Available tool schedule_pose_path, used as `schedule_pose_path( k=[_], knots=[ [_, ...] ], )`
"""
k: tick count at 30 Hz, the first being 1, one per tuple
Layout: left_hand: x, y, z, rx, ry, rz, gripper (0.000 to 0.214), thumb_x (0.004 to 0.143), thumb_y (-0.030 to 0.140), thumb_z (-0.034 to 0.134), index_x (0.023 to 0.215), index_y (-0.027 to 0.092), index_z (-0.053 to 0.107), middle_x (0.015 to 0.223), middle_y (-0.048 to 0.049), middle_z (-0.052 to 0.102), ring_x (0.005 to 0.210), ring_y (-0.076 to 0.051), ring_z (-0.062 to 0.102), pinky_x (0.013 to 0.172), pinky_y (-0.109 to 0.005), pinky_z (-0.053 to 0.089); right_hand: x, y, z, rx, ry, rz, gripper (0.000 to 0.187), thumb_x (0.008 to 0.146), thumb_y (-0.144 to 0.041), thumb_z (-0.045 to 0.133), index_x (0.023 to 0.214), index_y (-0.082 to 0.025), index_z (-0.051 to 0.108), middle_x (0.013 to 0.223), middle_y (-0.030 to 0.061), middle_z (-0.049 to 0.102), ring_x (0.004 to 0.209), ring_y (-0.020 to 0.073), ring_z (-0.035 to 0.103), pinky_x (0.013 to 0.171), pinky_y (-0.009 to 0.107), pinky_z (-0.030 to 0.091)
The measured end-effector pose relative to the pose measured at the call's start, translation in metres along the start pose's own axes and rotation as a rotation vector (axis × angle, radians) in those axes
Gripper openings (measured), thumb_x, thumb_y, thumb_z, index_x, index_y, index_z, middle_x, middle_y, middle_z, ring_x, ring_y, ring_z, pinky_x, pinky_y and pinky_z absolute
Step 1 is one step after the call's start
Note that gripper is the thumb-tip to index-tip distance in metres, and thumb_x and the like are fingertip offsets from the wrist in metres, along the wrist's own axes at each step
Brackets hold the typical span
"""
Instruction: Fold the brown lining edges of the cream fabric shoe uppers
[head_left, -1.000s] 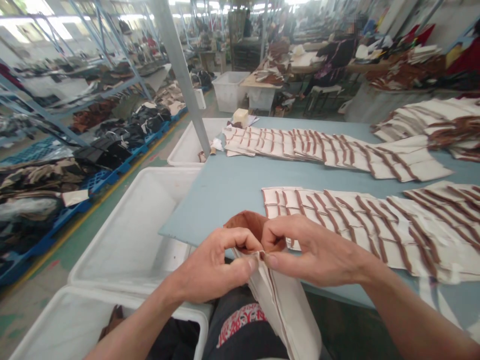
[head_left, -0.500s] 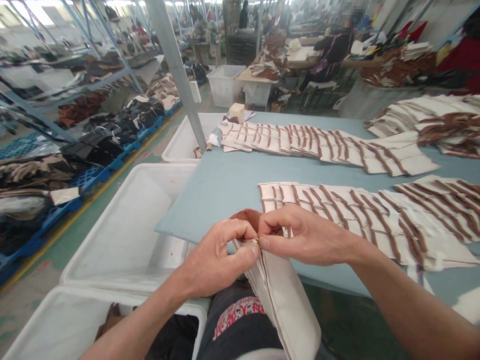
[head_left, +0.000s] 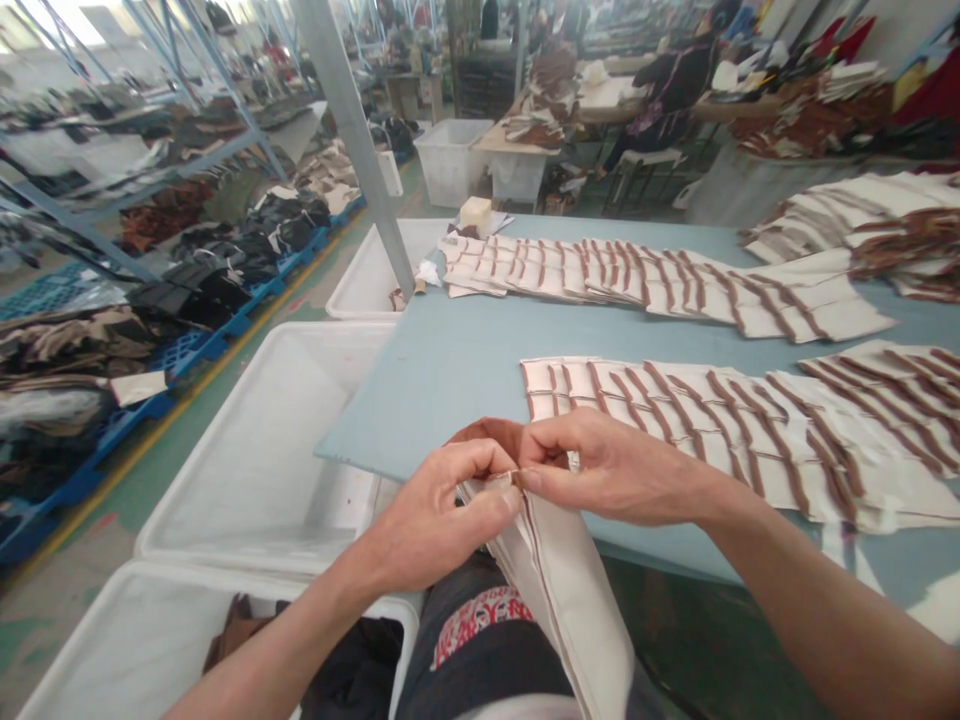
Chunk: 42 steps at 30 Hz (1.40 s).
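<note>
A cream fabric piece (head_left: 581, 600) with a brown side hangs from my fingers over my lap, its seam running down the middle. My left hand (head_left: 442, 510) pinches its top edge between thumb and forefinger. Right beside it, my right hand (head_left: 607, 465) pinches the same edge, fingertips almost meeting those of the left. Behind the fingers the brown part (head_left: 487, 432) of the piece curves up. Just beyond my right hand, a row of overlapping cream pieces with brown strips (head_left: 720, 420) lies on the blue table (head_left: 420, 370).
Another row of cream and brown pieces (head_left: 645, 278) lies farther back. White bins (head_left: 225, 480) stand left of the table, one holding dark cloth (head_left: 360, 665). A grey post (head_left: 367, 150) rises by the table's left corner. A co-worker (head_left: 675, 80) sits in the background.
Both hands keep their pinch on the fabric's edge, with only slight finger movement. The hanging fabric has swung a little left, and the view has shifted slightly.
</note>
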<state>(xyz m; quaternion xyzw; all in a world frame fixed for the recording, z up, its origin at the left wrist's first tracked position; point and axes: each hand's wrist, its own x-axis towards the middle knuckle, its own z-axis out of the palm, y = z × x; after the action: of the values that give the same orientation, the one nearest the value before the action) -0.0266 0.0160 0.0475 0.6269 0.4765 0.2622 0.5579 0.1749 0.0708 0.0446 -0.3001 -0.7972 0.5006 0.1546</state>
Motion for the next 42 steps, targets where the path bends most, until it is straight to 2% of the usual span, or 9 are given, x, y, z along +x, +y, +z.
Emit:
schedule_pose_path(
  k=[7, 12, 15, 18, 24, 29, 35, 39, 42],
  knots=[
    [0.0, -0.005, 0.013, 0.01, 0.066, -0.028, 0.017, 0.082, 0.034, 0.048, 0.072, 0.02, 0.048, 0.073, 0.002, 0.05, 0.075, -0.017, 0.046, 0.071, -0.03, 0.037, -0.001, 0.001, 0.003, 0.019, 0.008, -0.031, 0.021, 0.087, -0.019, 0.05, 0.066, -0.019, 0.05, 0.064, -0.0066, 0.047, 0.059, 0.0085, 0.04, 0.055, 0.022, 0.029],
    [-0.002, -0.004, 0.015, -0.004, 0.045, -0.027, 0.007, 0.077, 0.025, 0.047, 0.072, 0.02, 0.048, 0.074, 0.0022, 0.049, 0.076, -0.017, 0.047, 0.072, -0.029, 0.037, -0.004, 0.005, 0.002, 0.027, -0.014, -0.022, 0.021, 0.09, -0.024, 0.05, 0.07, -0.018, 0.053, 0.066, -0.0054, 0.05, 0.061, 0.0093, 0.044, 0.058, 0.022, 0.032],
    [-0.004, 0.001, 0.015, 0.005, 0.01, 0.007, 0.013, 0.082, 0.03, 0.049, 0.074, 0.02, 0.051, 0.075, 0.002, 0.05, 0.077, -0.016, 0.047, 0.072, -0.028, 0.038, -0.009, 0.004, 0.0, 0.035, -0.024, -0.036, 0.024, 0.092, -0.028, 0.05, 0.07, -0.018, 0.052, 0.067, -0.005, 0.05, 0.062, 0.0094, 0.044, 0.057, 0.022, 0.032],
    [-0.007, 0.004, 0.015, 0.048, 0.028, 0.026, 0.024, 0.09, 0.037, 0.054, 0.074, 0.018, 0.054, 0.077, 0.0019, 0.053, 0.077, -0.015, 0.049, 0.073, -0.027, 0.039, -0.013, 0.002, -0.002, 0.036, -0.013, -0.07, 0.024, 0.092, -0.026, 0.05, 0.07, -0.018, 0.05, 0.067, -0.0053, 0.048, 0.061, 0.0092, 0.043, 0.057, 0.022, 0.031],
    [-0.011, 0.006, 0.009, 0.068, -0.078, 0.091, 0.024, 0.098, 0.031, 0.055, 0.083, 0.016, 0.067, 0.08, 0.0015, 0.066, 0.077, -0.013, 0.058, 0.075, -0.023, 0.044, -0.027, -0.003, -0.005, -0.066, -0.01, -0.097, 0.026, 0.097, -0.028, 0.05, 0.075, -0.018, 0.057, 0.07, -0.0028, 0.055, 0.064, 0.0113, 0.05, 0.059, 0.023, 0.034],
    [-0.012, 0.011, 0.013, 0.212, 0.027, 0.125, 0.018, 0.096, 0.023, 0.057, 0.083, 0.017, 0.068, 0.076, 0.0027, 0.069, 0.072, -0.012, 0.061, 0.072, -0.021, 0.045, -0.039, -0.003, -0.006, -0.166, 0.093, -0.175, 0.007, 0.088, -0.015, 0.056, 0.085, -0.019, 0.061, 0.08, -0.0013, 0.064, 0.074, 0.0131, 0.059, 0.07, 0.024, 0.039],
    [-0.007, 0.016, 0.027, 0.408, 0.144, 0.258, 0.016, 0.089, 0.007, 0.059, 0.087, 0.018, 0.07, 0.078, 0.0044, 0.072, 0.07, -0.008, 0.064, 0.071, -0.018, 0.046, -0.045, 0.001, -0.011, -0.141, 0.141, -0.182, 0.01, 0.083, -0.012, 0.054, 0.082, -0.02, 0.059, 0.076, -0.0026, 0.062, 0.069, 0.0123, 0.057, 0.067, 0.024, 0.039],
    [-0.004, 0.018, 0.037, 0.517, 0.178, 0.368, 0.014, 0.092, 0.007, 0.058, 0.09, 0.016, 0.069, 0.081, 0.0013, 0.073, 0.072, -0.009, 0.066, 0.07, -0.018, 0.045, -0.05, 0.006, -0.016, -0.156, 0.122, -0.115, 0.007, 0.078, -0.014, 0.061, 0.083, -0.019, 0.061, 0.076, -0.0035, 0.062, 0.068, 0.0122, 0.056, 0.065, 0.024, 0.036],
    [-0.002, 0.021, 0.04, 0.536, 0.163, 0.338, 0.013, 0.094, 0.008, 0.059, 0.093, 0.017, 0.069, 0.084, 0.0013, 0.075, 0.075, -0.009, 0.068, 0.071, -0.018, 0.045, -0.05, 0.008, -0.018, -0.22, 0.112, -0.068, 0.002, 0.079, -0.017, 0.064, 0.08, -0.018, 0.062, 0.073, -0.003, 0.063, 0.066, 0.0125, 0.056, 0.062, 0.026, 0.031]
  ],
)
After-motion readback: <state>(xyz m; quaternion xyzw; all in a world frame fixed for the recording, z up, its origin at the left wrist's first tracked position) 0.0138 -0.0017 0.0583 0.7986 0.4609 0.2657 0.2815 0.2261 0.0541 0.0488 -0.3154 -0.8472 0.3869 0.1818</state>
